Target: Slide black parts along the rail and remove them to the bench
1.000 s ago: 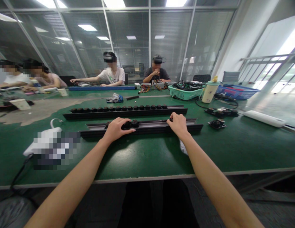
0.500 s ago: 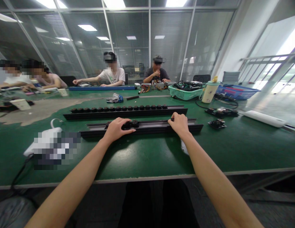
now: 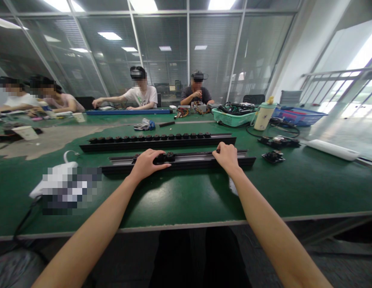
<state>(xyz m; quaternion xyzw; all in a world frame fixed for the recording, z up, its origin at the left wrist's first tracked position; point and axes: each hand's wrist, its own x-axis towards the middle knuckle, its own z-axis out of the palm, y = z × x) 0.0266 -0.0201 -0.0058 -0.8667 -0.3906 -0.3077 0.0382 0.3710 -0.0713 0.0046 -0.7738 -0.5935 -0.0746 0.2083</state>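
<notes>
A long black rail (image 3: 192, 164) with a pale inner channel lies across the green table in front of me. My left hand (image 3: 147, 163) is closed over its left half, thumb along the near side and fingers over the top. Beside that thumb, a round black part (image 3: 170, 156) sits in the channel; other dark parts are partly covered by the hand. Near the rail's right end, my right hand (image 3: 227, 157) is pinched at the channel, with a dark bit at its fingertips too small to name. Behind lies a second black rail (image 3: 162, 144) holding a row of several similar black parts.
Loose black parts (image 3: 273, 157) lie to the right, near a white bar (image 3: 333, 149). Farther back stand a green basket (image 3: 234, 117) of cables, a yellow bottle (image 3: 264, 117) and a blue basket (image 3: 309, 117). A white device (image 3: 54, 176) is at left. Several people sit across the table.
Both my hands stay at the same places on the near rail. Across the table, the person in dark clothes has shifted a hand slightly.
</notes>
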